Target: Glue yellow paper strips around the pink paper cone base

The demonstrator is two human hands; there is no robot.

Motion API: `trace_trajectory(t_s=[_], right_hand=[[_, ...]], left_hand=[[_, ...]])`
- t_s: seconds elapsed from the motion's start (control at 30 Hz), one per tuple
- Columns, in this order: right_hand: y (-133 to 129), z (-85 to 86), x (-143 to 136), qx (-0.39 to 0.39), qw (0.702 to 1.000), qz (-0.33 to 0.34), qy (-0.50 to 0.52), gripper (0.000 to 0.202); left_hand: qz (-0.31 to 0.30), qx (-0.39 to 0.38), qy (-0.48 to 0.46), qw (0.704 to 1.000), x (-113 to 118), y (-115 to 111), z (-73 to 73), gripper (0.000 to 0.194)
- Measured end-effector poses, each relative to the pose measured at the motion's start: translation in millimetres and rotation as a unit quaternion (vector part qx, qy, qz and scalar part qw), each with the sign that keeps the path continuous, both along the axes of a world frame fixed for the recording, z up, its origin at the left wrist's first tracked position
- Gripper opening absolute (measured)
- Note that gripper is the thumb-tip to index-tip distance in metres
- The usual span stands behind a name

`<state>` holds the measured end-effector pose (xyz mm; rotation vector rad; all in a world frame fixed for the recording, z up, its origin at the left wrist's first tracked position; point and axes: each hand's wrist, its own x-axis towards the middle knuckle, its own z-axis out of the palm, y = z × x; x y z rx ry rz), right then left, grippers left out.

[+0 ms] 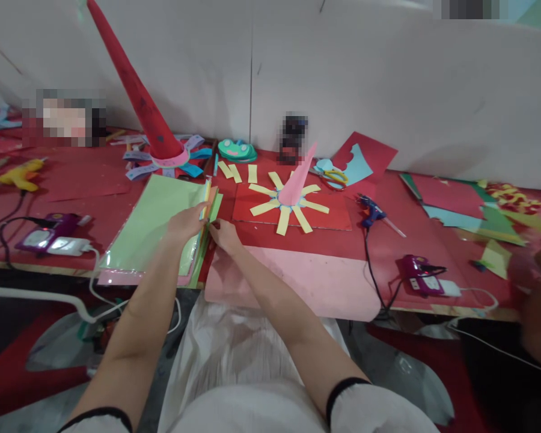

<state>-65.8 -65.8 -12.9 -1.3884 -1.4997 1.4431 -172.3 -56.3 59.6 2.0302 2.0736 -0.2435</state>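
One paper stack point(151, 225): left hand point(190, 221) gripping its edge, right hand point(225, 236) pinching there; probably leafing through, next needs one sheet separated.

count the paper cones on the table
2: a red cone beyond the green-topped paper stack, and a pink cone with yellow strips around its base. Others could be hidden.

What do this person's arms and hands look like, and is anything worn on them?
The left hand and right hand look ungloved, with no watch or cable visible. The forearms are bare; short white sleeves end in black trim.
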Motion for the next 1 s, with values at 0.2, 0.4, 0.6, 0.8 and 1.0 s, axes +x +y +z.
trace_trajectory(t_s=[0.2,0.4,0.6,0.8,1.0], right_hand=[[3,-1.7,-3,0.032,0.997,-0.025,-0.064,0.014],[3,-2.6,-4,0.031,0.997,-0.001,-0.065,0.014],[2,0.7,5,0.1,0.994,0.018,-0.043,0.014],[-3,27.7,34,0.169,0.982,-0.035,-0.082,0.011],[-28,53.9,92,0.241,0.952,-0.047,-0.185,0.01]], left_hand=[[0.003,0.008,-0.008,1.0,-2,1,0.1,0.053],[0.025,0.047,-0.023,0.998,17,-1,-8.2,0.055],[0.075,0.12,-0.036,0.989,31,-5,-11.0,0.05],[0.076,0.13,-0.062,0.987,29,2,-12.5,0.044],[0.086,0.116,-0.086,0.986,33,0,-24.6,0.05]])
